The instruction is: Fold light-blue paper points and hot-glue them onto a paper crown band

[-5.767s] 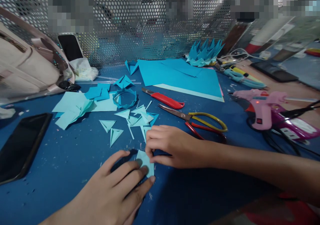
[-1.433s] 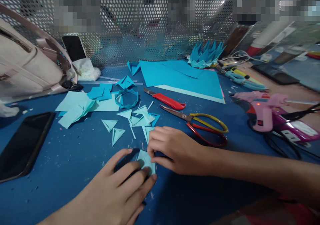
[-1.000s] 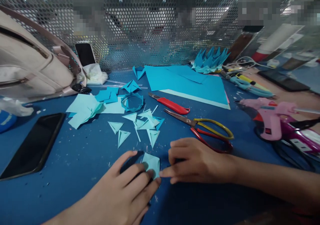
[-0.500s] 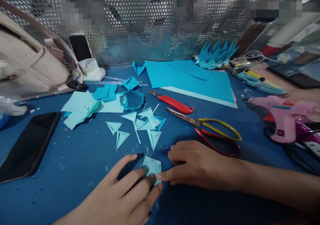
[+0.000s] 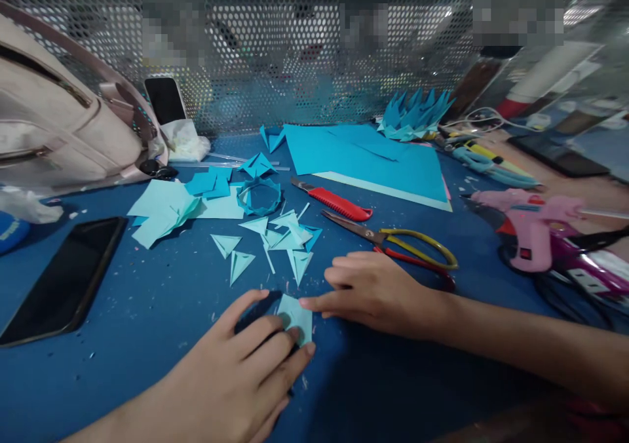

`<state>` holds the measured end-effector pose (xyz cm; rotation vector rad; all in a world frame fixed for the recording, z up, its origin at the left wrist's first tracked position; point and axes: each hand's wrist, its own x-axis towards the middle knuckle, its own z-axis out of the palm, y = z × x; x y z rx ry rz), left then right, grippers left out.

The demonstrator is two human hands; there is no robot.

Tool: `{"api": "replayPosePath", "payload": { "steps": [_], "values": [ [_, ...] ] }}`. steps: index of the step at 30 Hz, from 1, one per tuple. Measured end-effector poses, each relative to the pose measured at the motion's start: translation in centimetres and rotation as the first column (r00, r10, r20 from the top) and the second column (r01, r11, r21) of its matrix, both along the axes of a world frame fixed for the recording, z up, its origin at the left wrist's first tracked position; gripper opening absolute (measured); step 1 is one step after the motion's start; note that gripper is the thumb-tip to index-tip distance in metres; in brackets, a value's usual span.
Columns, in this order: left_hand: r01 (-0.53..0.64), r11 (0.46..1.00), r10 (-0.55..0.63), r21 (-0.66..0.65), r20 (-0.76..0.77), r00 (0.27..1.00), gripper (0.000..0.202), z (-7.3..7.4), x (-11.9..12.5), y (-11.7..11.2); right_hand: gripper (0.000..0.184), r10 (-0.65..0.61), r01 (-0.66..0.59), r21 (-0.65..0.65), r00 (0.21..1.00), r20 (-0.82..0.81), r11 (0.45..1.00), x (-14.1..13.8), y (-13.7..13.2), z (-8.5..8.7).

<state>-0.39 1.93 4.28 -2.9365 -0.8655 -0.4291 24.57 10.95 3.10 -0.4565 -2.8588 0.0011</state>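
Note:
A small folded piece of light-teal paper (image 5: 297, 317) lies on the blue tabletop, partly covered by my fingers. My left hand (image 5: 246, 364) rests on it with spread fingers, the fingertips pressing its lower part down. From the right, my right hand (image 5: 368, 292) reaches in. Its index fingertip touches the paper's upper right edge while the other fingers curl in, with nothing seen in them. Beyond my hands lie several folded paper triangles (image 5: 240, 266), a ring of folded blue paper (image 5: 259, 197), a red utility knife (image 5: 341, 204) and scissors (image 5: 383, 236) with yellow and red handles.
Large blue sheets (image 5: 354, 151) and a spiky blue paper piece (image 5: 417, 115) lie at the back, before a perforated metal panel (image 5: 275, 50). Phone (image 5: 63, 272), bag (image 5: 59, 115) and loose paper (image 5: 164, 210) are left; a pink glue gun (image 5: 531, 220) is right.
My right index finger has moved from the paper's lower right side to its upper right edge. My left hand still presses the paper. The whole view has shifted slightly.

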Motion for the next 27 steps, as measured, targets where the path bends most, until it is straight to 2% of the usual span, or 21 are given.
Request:
{"api": "replayPosePath", "payload": {
  "steps": [4,6,8,11,13,15,19,27],
  "values": [
    [0.026,1.0,-0.026,0.001,0.01,1.0,0.034,-0.3,-0.1,-0.4,0.028,0.031,-0.032,0.053,0.999,0.03,0.998,-0.2,0.1,0.5],
    [0.022,1.0,-0.022,-0.008,0.01,1.0,0.036,-0.4,-0.2,-0.6,0.026,0.106,-0.107,0.127,0.994,0.012,0.986,-0.4,0.3,0.7],
    [0.015,1.0,-0.015,-0.019,0.016,1.0,0.036,-0.3,-0.3,-0.9,0.026,0.232,-0.225,0.214,0.973,-0.01,0.951,-0.6,0.4,0.9],
    [0.027,1.0,-0.026,-0.012,0.043,0.999,0.034,-0.3,-0.5,-1.1,0.027,0.424,-0.399,0.319,0.905,-0.013,0.86,-1.2,0.5,1.2],
    [0.039,0.999,-0.039,0.001,0.061,0.997,0.033,-0.4,-0.7,-1.1,0.027,0.491,-0.465,0.356,0.871,0.021,0.81,-1.7,0.6,1.3],
    [0.047,0.999,-0.047,0.012,0.078,0.996,0.032,-0.5,-0.9,-1.1,0.026,0.508,-0.497,0.356,0.859,0.07,0.791,-2.2,0.7,1.5],
    [0.07,0.997,-0.073,0.03,0.114,0.991,0.031,-0.9,-1.0,-1.0,0.024,0.494,-0.504,0.289,0.862,0.113,0.814,-3.1,1.2,2.2],
    [0.07,0.997,-0.075,0.041,0.132,0.988,0.031,-1.1,-1.1,-1.1,0.017,0.419,-0.467,0.105,0.856,0.302,0.878,-5.3,1.1,5.0]
  ]
}}
